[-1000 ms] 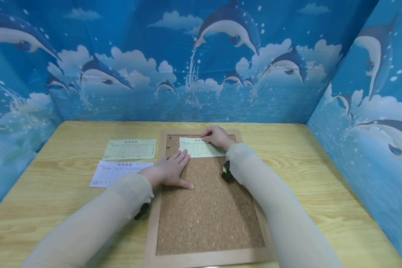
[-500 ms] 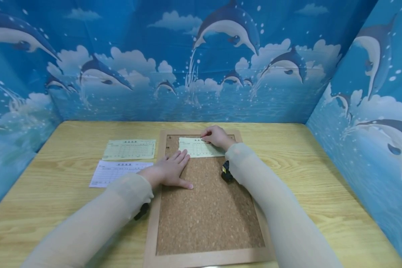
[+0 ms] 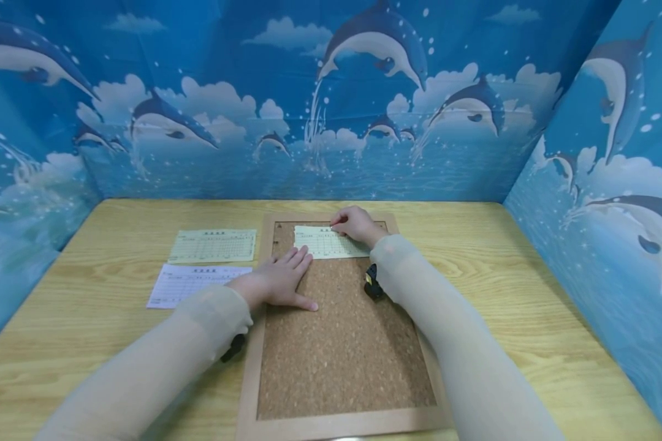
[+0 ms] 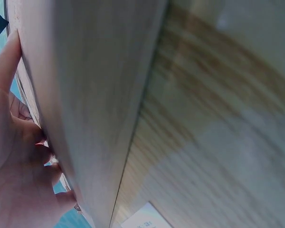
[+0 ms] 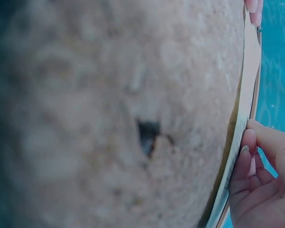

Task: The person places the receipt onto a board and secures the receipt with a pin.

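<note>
A framed cork board (image 3: 342, 343) lies on the table with a pale green printed form (image 3: 331, 245) flat near its top. My left hand (image 3: 281, 282) rests on the board's left side with fingers spread, the fingertips touching the form's lower left corner. At the form's top edge, my right hand (image 3: 358, 225) pinches a small red push pin (image 3: 334, 225), mostly hidden by the fingers. The right wrist view shows that hand's thumb and index finger (image 5: 256, 135) close together against the form. In the left wrist view, the straight fingers lie along the board frame (image 4: 95, 95).
Left of the board, another pale green form (image 3: 214, 246) lies above a white form (image 3: 193, 282), partly covered by the left sleeve. Small dark clips or pins (image 3: 276, 243) show at the board's upper left. A dolphin-print curtain (image 3: 254, 165) borders the table's back and sides.
</note>
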A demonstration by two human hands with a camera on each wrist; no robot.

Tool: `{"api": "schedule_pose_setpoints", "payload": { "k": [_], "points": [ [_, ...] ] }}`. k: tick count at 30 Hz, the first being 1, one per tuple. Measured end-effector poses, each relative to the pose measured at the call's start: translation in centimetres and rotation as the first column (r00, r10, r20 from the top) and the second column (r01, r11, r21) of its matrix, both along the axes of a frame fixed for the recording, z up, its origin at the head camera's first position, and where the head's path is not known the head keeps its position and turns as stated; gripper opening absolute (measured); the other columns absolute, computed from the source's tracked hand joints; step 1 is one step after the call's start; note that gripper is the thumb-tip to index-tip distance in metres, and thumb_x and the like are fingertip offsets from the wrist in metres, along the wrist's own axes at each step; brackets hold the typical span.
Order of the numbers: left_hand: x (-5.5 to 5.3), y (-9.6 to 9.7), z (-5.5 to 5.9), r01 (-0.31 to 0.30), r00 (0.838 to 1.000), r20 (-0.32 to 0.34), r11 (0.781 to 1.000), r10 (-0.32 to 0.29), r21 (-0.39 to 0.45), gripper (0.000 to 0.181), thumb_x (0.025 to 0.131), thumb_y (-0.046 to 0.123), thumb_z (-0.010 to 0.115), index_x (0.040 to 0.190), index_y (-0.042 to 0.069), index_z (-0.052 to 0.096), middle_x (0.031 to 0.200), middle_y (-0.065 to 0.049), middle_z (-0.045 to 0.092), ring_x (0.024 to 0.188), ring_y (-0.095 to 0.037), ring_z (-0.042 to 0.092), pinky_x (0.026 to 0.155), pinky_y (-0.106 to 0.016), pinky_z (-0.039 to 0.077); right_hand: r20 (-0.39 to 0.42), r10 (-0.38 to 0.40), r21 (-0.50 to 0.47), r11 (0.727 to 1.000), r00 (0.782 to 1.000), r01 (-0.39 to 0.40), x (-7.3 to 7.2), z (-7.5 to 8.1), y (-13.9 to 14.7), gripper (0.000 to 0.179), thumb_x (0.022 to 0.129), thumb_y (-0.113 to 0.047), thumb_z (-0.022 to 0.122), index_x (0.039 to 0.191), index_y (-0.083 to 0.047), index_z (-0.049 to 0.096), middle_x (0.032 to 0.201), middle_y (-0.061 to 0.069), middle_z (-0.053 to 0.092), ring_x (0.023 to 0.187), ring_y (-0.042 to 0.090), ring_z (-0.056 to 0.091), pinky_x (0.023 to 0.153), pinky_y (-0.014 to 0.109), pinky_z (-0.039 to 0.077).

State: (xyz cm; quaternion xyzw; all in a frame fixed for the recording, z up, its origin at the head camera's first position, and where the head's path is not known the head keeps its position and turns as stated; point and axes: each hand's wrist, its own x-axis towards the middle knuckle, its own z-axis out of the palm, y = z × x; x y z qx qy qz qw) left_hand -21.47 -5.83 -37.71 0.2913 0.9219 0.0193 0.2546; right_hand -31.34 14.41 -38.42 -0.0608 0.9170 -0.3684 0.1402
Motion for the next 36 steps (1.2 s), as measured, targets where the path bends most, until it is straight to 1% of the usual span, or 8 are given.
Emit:
{"api": "schedule_pose_setpoints", "payload": {
  "k": [4,13,21,26,31,34,36],
  "points": [
    [-0.03,0.01,-0.06,-0.003,1.000,-0.001,1.000,0.003,-0.001,0.109,0.076,0.076,0.048,0.150,0.011,0.001,0.155,-0.008,-0.011,0.141,-0.026,-0.006,0.109,-0.053,0.010,-0.001,0.003,0.003,1.000,1.000,-0.003,-0.08,-0.08,0.01,0.011,0.093,-0.014,0.060,0.098,-0.009,0.068,0.084,0.007,0.062,0.069,0.018,0.053,0.062,0.029,0.043],
    [-0.01,0.09,-0.05,-0.007,1.000,-0.004,1.000,0.007,-0.006,0.110,0.075,0.076,0.048,0.150,0.011,0.001,0.155,-0.009,-0.011,0.141,-0.026,-0.006,0.109,-0.053,0.011,-0.008,0.018,0.021,1.000,1.000,-0.018,-0.13,-0.07,-0.05,0.013,0.093,-0.013,0.059,0.099,-0.006,0.068,0.089,0.007,0.063,0.072,0.017,0.056,0.065,0.029,0.045],
    [0.01,0.04,0.06,-0.008,1.000,0.000,1.000,0.008,-0.001,0.110,0.076,0.075,0.049,0.150,0.010,0.001,0.155,-0.009,-0.010,0.141,-0.027,-0.006,0.109,-0.053,0.011,-0.011,0.014,0.020,1.000,1.000,-0.014,-0.04,-0.02,-0.13,0.013,0.093,-0.013,0.059,0.099,-0.007,0.068,0.090,0.007,0.063,0.072,0.018,0.056,0.067,0.030,0.046],
    [0.07,0.06,0.11,-0.008,1.000,-0.001,1.000,0.008,-0.001,0.110,0.076,0.075,0.049,0.150,0.011,0.001,0.155,-0.009,-0.011,0.141,-0.026,-0.006,0.109,-0.053,0.011,-0.017,0.017,0.024,1.000,1.000,-0.017,-0.02,-0.02,-0.14,0.013,0.093,-0.012,0.059,0.100,-0.007,0.068,0.090,0.007,0.063,0.071,0.016,0.056,0.065,0.028,0.045],
    [0.12,0.06,0.18,-0.005,1.000,-0.001,1.000,0.005,-0.002,0.109,0.076,0.075,0.049,0.150,0.011,0.000,0.155,-0.008,-0.011,0.141,-0.026,-0.006,0.110,-0.052,0.011,-0.004,0.012,0.024,1.000,1.000,-0.012,-0.04,0.05,-0.19,0.013,0.093,-0.012,0.059,0.100,-0.006,0.068,0.091,0.007,0.063,0.074,0.018,0.057,0.067,0.030,0.046],
    [0.14,0.05,0.20,-0.003,1.000,-0.002,1.000,0.003,-0.002,0.109,0.077,0.074,0.049,0.150,0.010,0.000,0.155,-0.009,-0.010,0.141,-0.026,-0.006,0.110,-0.052,0.011,0.004,0.009,0.016,1.000,1.000,-0.009,-0.28,-0.18,-0.16,0.012,0.093,-0.012,0.059,0.098,-0.007,0.068,0.090,0.008,0.063,0.074,0.020,0.057,0.068,0.032,0.046],
    [0.15,0.05,0.19,-0.004,1.000,-0.002,1.000,0.004,0.000,0.109,0.077,0.074,0.049,0.150,0.010,0.000,0.155,-0.009,-0.010,0.141,-0.026,-0.006,0.109,-0.052,0.011,-0.006,0.017,0.006,1.000,1.000,-0.017,-0.49,-0.44,-0.07,0.010,0.092,-0.011,0.060,0.094,-0.008,0.069,0.086,0.007,0.063,0.072,0.019,0.057,0.066,0.032,0.046]
  ]
}}
